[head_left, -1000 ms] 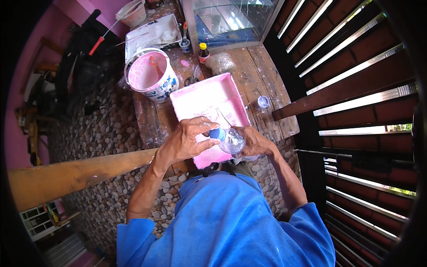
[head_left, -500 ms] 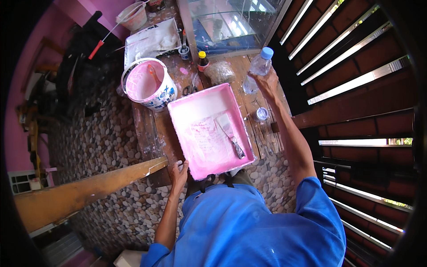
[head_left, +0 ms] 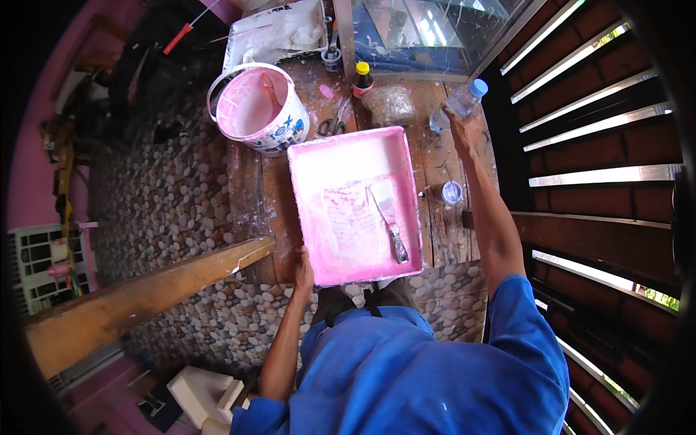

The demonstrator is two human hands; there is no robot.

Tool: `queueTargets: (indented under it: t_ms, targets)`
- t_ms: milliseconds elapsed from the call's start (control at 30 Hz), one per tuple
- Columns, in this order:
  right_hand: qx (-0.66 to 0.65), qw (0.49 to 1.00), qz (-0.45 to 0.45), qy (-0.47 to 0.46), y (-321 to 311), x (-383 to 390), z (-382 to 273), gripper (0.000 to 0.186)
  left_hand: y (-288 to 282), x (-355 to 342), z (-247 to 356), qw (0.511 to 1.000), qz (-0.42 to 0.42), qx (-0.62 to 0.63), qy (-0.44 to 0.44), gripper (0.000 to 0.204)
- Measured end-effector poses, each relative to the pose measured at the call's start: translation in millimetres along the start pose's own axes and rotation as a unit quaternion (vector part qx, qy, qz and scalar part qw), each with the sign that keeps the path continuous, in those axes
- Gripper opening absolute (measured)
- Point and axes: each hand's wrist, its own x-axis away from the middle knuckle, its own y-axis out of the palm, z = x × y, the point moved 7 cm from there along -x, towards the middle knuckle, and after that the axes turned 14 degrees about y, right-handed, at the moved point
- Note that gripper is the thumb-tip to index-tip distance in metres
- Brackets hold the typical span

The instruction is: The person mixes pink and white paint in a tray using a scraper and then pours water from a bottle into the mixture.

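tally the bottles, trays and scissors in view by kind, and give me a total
Bottles: 2 (clear bottle with a blue cap, dark bottle with a yellow cap)
Trays: 2 (pink tray, white tray)
Scissors: 1 (dark-handled pair of scissors)
Total: 5

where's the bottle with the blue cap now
In the head view, the blue-capped bottle is at the upper right, in the grip of the right hand, by the glass case and right of the crumpled bundle.
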Motion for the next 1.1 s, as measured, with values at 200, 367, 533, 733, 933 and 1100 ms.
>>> queueTargets:
  t_ms: [200, 367, 533, 733, 933, 1100]
  targets:
    - [0.040, 0.996, -0.059, -0.045, -36.6, 142.8, -13.3, 0.040, -8.3, -3.0, -12.8, 1.000, -0.024, 0.015, 0.014, 0.075]
    - [0.199, 0.956, -0.175, -0.124, -44.9, 289.2, 40.6, 0.026, 2.4, -7.1, -12.3, 0.994, -0.090, 0.053, 0.041, 0.075]
    - [0.279, 0.929, -0.211, -0.123, -44.2, 325.3, 59.7, 0.026, 21.4, -6.1, 6.3, 0.981, -0.136, 0.134, 0.043, 0.077]
    - [0.321, 0.921, -0.164, -0.147, -51.0, 327.3, 46.7, 0.027, 21.3, -4.8, 27.7, 0.972, -0.142, 0.185, 0.040, 0.081]
    - [0.315, 0.928, -0.191, -0.064, -49.8, 323.8, 22.2, 0.033, 7.0, -19.6, 10.6, 0.964, -0.154, 0.214, 0.044, 0.084]
    - [0.211, 0.962, -0.171, -0.006, -42.5, 305.7, 24.4, 0.036, 21.8, -12.3, 24.7, 0.950, -0.196, 0.244, 0.008, 0.081]
